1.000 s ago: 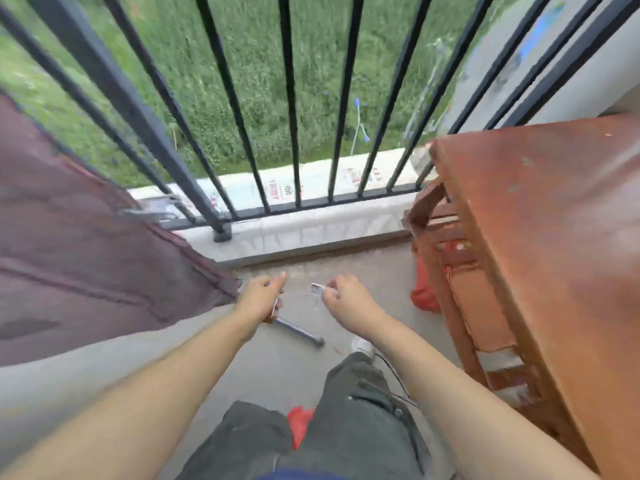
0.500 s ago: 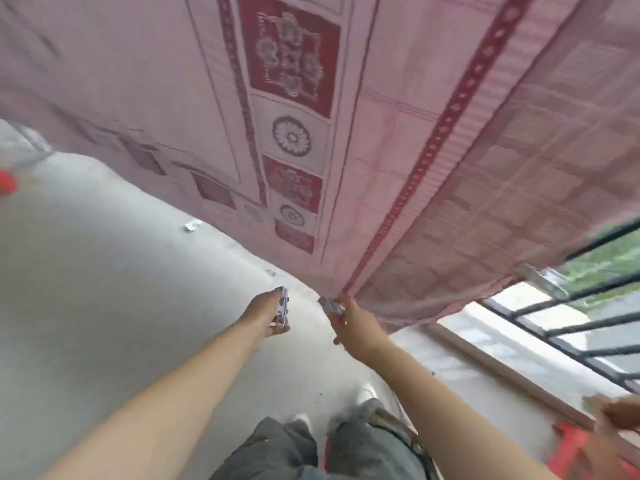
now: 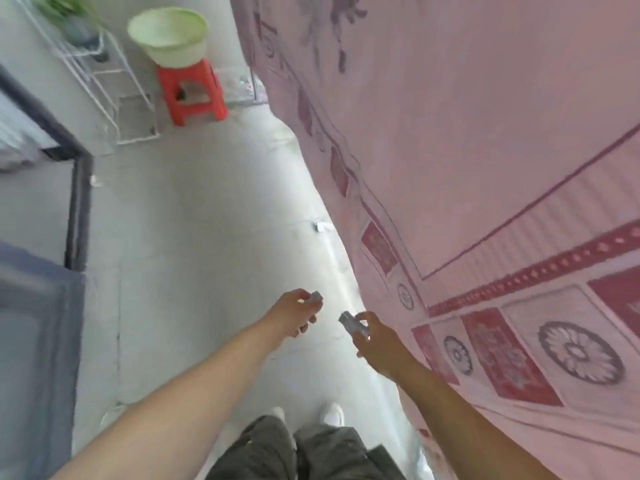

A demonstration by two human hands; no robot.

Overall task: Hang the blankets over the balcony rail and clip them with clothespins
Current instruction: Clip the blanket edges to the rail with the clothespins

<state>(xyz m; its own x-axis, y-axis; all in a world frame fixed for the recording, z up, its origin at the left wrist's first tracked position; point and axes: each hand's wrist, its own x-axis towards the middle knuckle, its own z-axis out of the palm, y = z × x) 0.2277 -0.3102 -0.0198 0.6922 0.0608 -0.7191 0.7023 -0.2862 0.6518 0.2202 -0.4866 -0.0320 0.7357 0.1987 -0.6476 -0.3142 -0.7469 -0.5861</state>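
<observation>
A large pink blanket (image 3: 485,150) with dark red patterned borders hangs down the right side of the view and hides the rail behind it. My left hand (image 3: 294,311) is closed around a small silvery clothespin (image 3: 316,297). To its right, close to the blanket's lower edge, my right hand (image 3: 375,336) grips another silvery clothespin (image 3: 353,323). Both hands hover above the grey floor, a little apart from each other. A further clothespin (image 3: 322,226) lies on the floor beside the blanket.
A red plastic stool (image 3: 192,95) carrying a pale green basin (image 3: 168,34) stands at the far end. A white wire rack (image 3: 104,84) with a plant is to its left. A dark door frame (image 3: 78,202) and blue-grey surface (image 3: 31,341) line the left side.
The view has swung left from the bare railing and wooden table, along the hanging blanket, to the balcony's far end. Both hands keep their clothespins and stay in front of me.
</observation>
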